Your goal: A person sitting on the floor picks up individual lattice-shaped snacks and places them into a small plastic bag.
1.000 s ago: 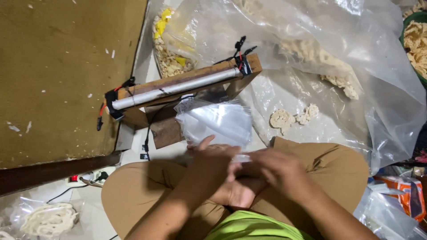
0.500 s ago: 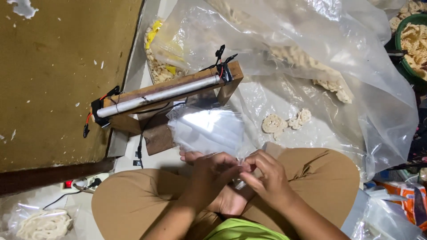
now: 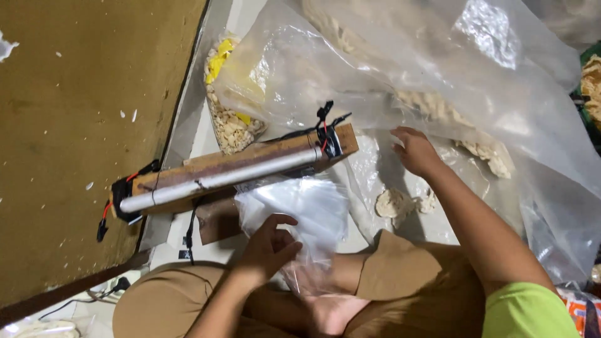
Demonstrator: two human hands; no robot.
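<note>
My left hand (image 3: 270,245) grips a small clear plastic bag (image 3: 299,211) over my lap, thumb and fingers pinching its lower edge. My right hand (image 3: 413,150) reaches forward with fingers spread into the mouth of a large clear plastic sack (image 3: 451,81) that holds pale crackers (image 3: 482,153). A couple of loose crackers (image 3: 395,203) lie on the plastic sheet just below that hand. In front of my knees sits a wooden block with a metal tube and wires, a heat sealer (image 3: 231,175).
A brown board (image 3: 81,125) stands at the left. A bag of small pale chips with yellow pieces (image 3: 228,119) lies behind the sealer. Cables (image 3: 106,288) run along the floor at the lower left. More crackers (image 3: 591,75) sit at the right edge.
Both hands were together on the small bag over my lap. Now my right hand has let go and reached forward to the big sack, while the left keeps the bag.
</note>
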